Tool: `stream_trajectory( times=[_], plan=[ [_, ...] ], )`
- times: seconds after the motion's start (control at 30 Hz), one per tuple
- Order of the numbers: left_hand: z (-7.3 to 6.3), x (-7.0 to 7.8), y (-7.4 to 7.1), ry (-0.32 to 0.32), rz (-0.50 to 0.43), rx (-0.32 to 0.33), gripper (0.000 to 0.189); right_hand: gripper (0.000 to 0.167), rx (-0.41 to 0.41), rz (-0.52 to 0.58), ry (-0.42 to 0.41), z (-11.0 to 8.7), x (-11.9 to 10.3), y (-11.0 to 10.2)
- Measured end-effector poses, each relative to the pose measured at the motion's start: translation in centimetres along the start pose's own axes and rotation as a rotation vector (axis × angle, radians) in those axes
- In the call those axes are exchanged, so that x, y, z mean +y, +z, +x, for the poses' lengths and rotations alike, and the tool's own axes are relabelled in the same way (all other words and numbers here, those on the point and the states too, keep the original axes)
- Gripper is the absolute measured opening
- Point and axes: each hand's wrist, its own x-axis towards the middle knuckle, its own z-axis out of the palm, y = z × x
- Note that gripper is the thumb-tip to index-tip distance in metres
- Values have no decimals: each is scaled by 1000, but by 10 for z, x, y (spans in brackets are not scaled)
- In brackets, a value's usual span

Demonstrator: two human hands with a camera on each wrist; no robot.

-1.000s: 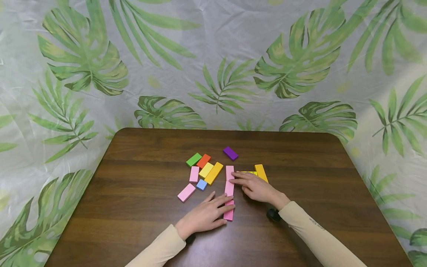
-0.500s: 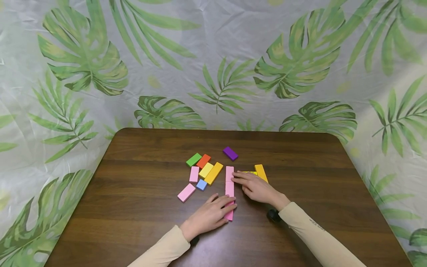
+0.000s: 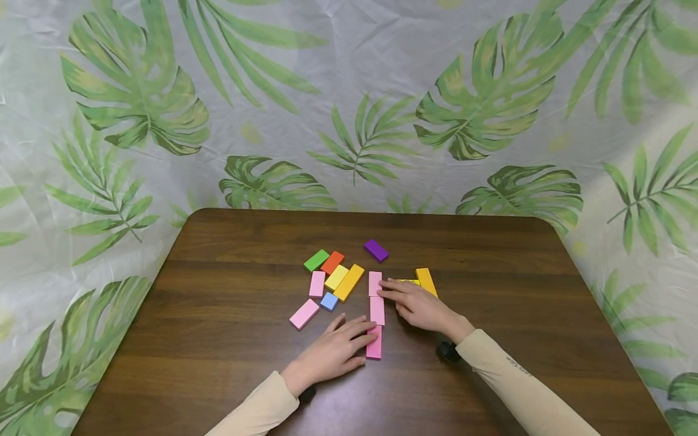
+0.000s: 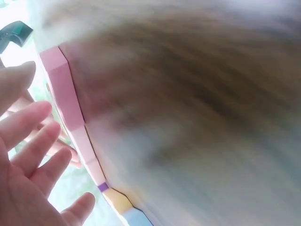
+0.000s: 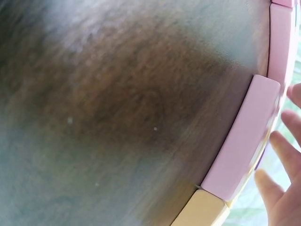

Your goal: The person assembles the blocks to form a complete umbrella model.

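Observation:
Three pink blocks form a line running away from me: the near block [image 3: 374, 346], the middle block [image 3: 377, 311] and the far block [image 3: 374, 283]. The middle one sits slightly right of the other two. My left hand [image 3: 329, 356] comes in from the left, fingers spread, with fingertips over the near block's upper left part. From the right, my right hand [image 3: 422, 309] reaches its extended fingertips to the far block's right edge. Neither hand grips anything. In the right wrist view the pink block [image 5: 240, 141] nearest the camera lies flat beside the right fingers [image 5: 284, 146].
Left of the line lie pink [image 3: 304, 314], blue [image 3: 329, 301], yellow [image 3: 337, 278], orange-yellow [image 3: 349, 283], red [image 3: 332, 263] and green [image 3: 316, 260] blocks. A purple block [image 3: 376, 250] sits behind. An orange-yellow block [image 3: 427, 282] and a half-hidden yellow block [image 3: 411, 282] are beyond the right hand.
The left hand shifts a little right, then back left. The middle pink block has slid slightly right and toward me, out of line with the far one. The right hand stays almost still.

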Motion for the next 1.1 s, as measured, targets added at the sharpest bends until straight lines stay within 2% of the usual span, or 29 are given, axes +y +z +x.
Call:
stream_trajectory(
  times=[0.2, 0.77, 1.1],
  plan=[
    [-10, 0, 3, -2, -7, -25, 52, 45, -15, 13, -2, 0, 1, -1],
    [-6, 2, 8, 11, 18, 14, 54, 42, -7, 23, -12, 0, 3, 0],
    [-3, -2, 4, -58, -3, -62, 57, 42, 10, 16, -16, -1, 4, -1]
  ],
)
